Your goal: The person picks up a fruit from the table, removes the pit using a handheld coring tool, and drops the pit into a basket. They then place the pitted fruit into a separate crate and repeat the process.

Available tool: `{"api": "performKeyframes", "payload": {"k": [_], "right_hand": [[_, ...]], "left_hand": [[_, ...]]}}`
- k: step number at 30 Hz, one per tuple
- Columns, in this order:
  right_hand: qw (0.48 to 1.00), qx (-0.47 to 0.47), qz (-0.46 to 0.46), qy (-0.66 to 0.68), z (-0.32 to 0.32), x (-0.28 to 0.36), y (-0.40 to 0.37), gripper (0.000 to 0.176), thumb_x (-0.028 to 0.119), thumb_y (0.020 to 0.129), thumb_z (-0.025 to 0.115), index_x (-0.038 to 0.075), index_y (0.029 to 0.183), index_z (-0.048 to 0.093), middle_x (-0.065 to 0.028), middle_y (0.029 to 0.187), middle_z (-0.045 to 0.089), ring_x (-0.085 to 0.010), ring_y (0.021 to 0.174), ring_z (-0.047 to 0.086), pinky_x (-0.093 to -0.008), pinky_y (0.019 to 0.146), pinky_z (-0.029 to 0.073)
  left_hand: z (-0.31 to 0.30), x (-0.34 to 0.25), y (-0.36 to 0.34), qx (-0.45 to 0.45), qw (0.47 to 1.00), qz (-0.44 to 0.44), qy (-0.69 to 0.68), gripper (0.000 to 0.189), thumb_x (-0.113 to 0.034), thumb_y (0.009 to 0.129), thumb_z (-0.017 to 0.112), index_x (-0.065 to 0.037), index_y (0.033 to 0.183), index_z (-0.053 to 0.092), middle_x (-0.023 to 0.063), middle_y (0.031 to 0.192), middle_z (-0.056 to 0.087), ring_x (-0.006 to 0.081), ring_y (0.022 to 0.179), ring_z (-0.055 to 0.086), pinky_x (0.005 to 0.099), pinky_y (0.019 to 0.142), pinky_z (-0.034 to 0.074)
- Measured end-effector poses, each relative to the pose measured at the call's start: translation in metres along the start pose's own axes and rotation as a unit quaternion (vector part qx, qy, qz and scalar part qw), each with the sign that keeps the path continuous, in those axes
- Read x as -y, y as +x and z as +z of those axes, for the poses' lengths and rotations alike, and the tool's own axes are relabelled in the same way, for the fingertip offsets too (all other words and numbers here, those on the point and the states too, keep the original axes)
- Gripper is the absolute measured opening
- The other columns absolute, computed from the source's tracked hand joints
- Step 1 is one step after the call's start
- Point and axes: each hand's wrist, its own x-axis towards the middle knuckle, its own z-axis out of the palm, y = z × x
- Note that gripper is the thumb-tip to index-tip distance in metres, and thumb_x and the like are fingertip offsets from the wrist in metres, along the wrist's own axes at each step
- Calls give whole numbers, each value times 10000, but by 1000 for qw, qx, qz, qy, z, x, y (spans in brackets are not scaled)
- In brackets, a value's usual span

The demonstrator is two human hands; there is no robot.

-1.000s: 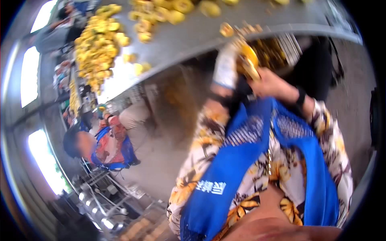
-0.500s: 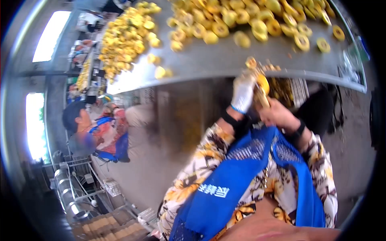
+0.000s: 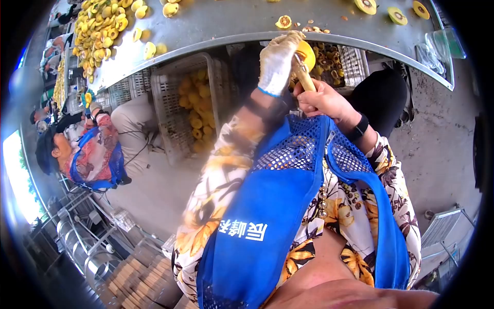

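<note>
My left hand, in a white work glove stained yellowish at the fingers, is closed around a yellow fruit half that looks like a peach. My bare right hand grips the light wooden handle of a pitting tool. Its metal tip is up against the fruit; how deep it sits is hidden. Both hands are just below the metal table's front edge. On the table beyond them lie a fruit half with a brown centre and small pit pieces.
Below my hands is a crate of brown pieces and fruit scraps. To the left, another crate holds yellow fruit. A co-worker sits further left. Halves are heaped on the table, with a clear plastic container at its right end.
The view has tilted down and turned, so the table sits higher and the crate on the left shows. My hands still hold the fruit and tool together, the fruit now turned more toward me.
</note>
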Motion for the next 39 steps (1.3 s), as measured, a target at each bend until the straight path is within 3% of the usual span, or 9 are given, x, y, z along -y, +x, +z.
{"api": "performKeyframes", "payload": {"k": [4,8,10,18,29,30,33,35,39], "right_hand": [[997,-11,-27,-75,-7,-5,4,161,-2,821,505,19,977,469,30,607,391,-38,473,338,-182,412,276],[998,-7,-11,-69,-1,1,1,163,2,822,504,21,981,474,41,590,374,-36,470,324,-180,422,263],[999,27,9,-15,-5,-2,1,165,9,832,514,22,996,491,34,627,421,-40,495,375,-178,437,300],[998,-18,34,-51,-9,-9,1,158,26,826,524,29,977,481,36,587,372,-41,483,319,-184,432,254],[997,-10,67,21,-2,-7,-2,148,22,835,505,36,980,480,45,579,358,-45,466,302,-195,433,261],[997,-10,68,24,-1,-7,-1,145,20,835,509,37,976,480,46,580,358,-46,464,304,-197,432,263],[990,-6,-21,-142,-13,-23,13,139,9,824,535,42,955,501,42,612,416,-44,485,360,-192,448,292],[954,-13,-151,-257,-12,-31,17,132,7,825,550,45,949,530,39,658,481,-40,522,423,-205,468,346],[894,-209,-274,-285,-26,-27,24,98,44,870,560,59,958,520,24,641,517,-32,441,429,-179,378,342]], "left_hand": [[-9,6,3,63,993,-68,-76,295,-250,847,617,-14,1023,639,97,865,644,167,670,609,278,566,498],[-12,13,8,57,982,160,84,288,-249,844,637,-1,990,649,99,845,653,159,660,617,263,570,500],[-8,11,1,9,998,19,-57,295,-245,822,657,-12,1003,657,84,866,675,109,683,630,257,598,516],[-16,10,-5,65,995,18,74,326,-247,916,507,17,1079,608,130,993,643,174,901,609,285,791,484],[-9,8,-7,-9,994,27,104,241,-195,844,623,3,977,657,62,804,666,86,668,605,222,592,491],[-10,19,-6,-2,998,65,-23,373,-393,846,603,-37,935,666,70,799,658,185,606,618,287,558,513],[-8,23,-6,-11,928,-185,-324,379,-404,871,569,-38,961,605,75,750,619,231,565,581,331,535,514],[-26,49,5,101,914,-163,-357,359,-432,891,530,-82,971,552,77,815,607,243,616,582,381,529,521],[-29,42,10,-52,905,-173,-384,419,-482,870,533,-90,1020,549,101,848,625,263,661,630,377,486,516]]}}
